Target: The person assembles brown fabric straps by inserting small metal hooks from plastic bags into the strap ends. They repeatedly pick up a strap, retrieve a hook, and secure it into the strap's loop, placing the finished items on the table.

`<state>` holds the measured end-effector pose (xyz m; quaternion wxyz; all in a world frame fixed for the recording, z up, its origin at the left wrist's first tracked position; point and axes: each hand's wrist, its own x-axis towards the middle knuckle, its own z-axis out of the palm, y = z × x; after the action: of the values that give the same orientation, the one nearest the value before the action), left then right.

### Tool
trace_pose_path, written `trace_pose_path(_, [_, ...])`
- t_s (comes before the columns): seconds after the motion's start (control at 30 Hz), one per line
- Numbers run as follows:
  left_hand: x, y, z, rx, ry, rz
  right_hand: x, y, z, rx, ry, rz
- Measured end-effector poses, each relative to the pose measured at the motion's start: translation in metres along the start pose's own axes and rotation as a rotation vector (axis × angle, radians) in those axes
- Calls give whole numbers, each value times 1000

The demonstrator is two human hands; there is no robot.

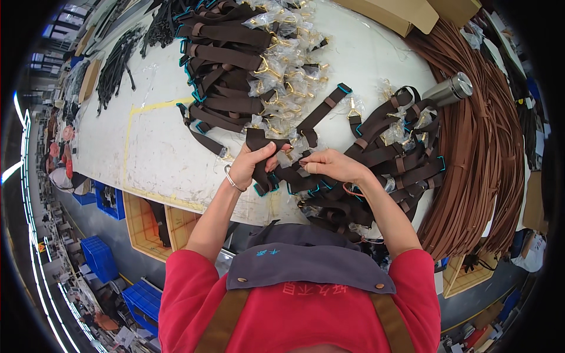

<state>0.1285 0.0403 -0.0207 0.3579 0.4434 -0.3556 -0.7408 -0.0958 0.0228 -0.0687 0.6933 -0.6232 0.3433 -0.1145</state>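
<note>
My left hand (250, 163) is closed around a folded dark brown webbing strap (256, 139), with the thumb lying on top. Just to its right, my right hand (334, 166) is pinched with thumb against fingers near the strap's plastic-wrapped end. What lies between those fingertips is too small to make out. Beyond my hands, a stack of similar straps (229, 106) has teal-edged buckles on the left and gold hooks in clear plastic wrap (288, 76) on the right. A looser heap of straps (382, 156) lies beside and under my right forearm. One strap (325, 107) lies apart between stack and heap.
Long brown strips (465, 182) cover the table's right side. A steel flask (448, 89) lies against them. Cardboard (394, 13) is at the far edge, and black cords (116, 67) lie far left. Below the table are wooden boxes (140, 226) and blue crates (99, 259).
</note>
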Motion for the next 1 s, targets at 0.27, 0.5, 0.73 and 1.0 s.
trace_pose_path(0.27, [-2,5,-1,135,-47,45,-2,-4,5,-131,116,-114])
trace_pose_path(0.5, [0,-5,-2,94,-37,20,-4,-9,4,-184,149,-34])
trace_pose_path(0.73, [-3,-6,-1,251,-55,35,4,-19,17,-727,217,14])
trace_pose_path(1.0, [5,4,-15,19,126,40,-30,11,6,-303,229,-16])
